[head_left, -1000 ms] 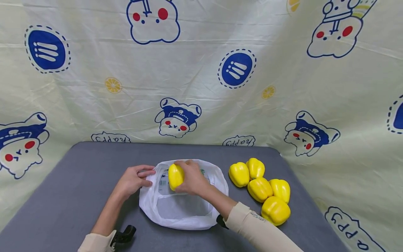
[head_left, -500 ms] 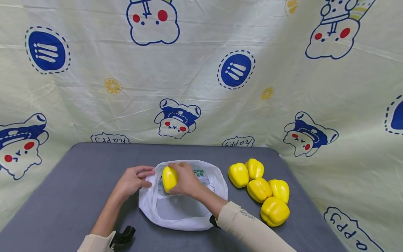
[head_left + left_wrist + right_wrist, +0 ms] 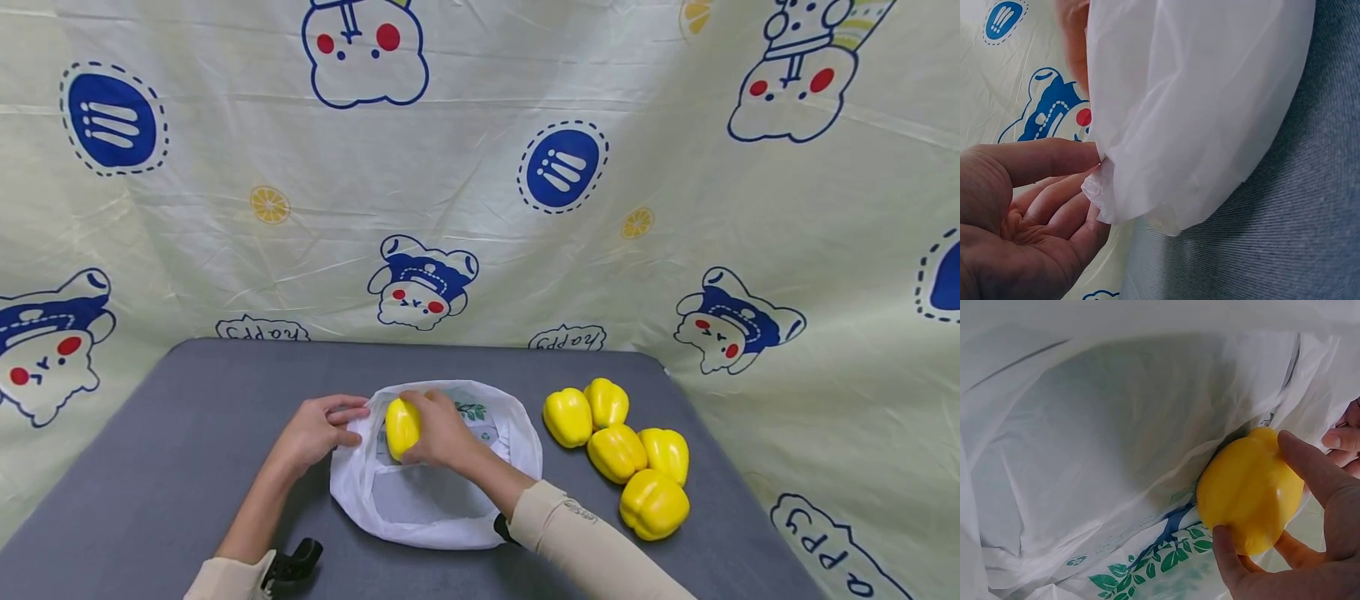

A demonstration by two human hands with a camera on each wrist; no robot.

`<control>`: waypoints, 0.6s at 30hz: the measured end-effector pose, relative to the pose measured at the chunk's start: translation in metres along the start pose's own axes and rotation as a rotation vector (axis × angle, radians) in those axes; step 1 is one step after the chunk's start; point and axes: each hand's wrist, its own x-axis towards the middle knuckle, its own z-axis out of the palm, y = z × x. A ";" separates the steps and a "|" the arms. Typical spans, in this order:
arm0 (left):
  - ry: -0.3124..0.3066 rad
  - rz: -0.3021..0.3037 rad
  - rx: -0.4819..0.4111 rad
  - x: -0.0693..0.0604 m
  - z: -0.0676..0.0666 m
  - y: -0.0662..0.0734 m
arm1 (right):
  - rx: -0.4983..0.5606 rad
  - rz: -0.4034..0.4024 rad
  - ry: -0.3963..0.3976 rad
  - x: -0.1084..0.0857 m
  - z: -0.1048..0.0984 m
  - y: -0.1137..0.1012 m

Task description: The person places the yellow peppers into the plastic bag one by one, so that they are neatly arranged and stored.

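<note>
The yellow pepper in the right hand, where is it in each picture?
Head view: yellow pepper below and left of centre, in the right hand, in the mouth of the white bag.
Left wrist view: not visible.
Right wrist view: right of the middle.
Landmark all share: the white bag.

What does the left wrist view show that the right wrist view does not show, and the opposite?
Only the left wrist view: the table and a bear print on the backdrop.
Only the right wrist view: the yellow pepper and the bag's green leaf print.
Both: the white bag, and parts of the left hand and right hand.
</note>
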 end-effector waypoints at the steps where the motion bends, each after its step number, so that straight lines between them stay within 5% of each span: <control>1: -0.001 0.001 0.001 0.000 0.000 0.000 | 0.000 0.003 -0.001 0.000 0.000 0.000; 18: -0.015 0.000 0.015 -0.001 0.001 0.000 | -0.025 0.019 -0.054 0.007 0.001 0.002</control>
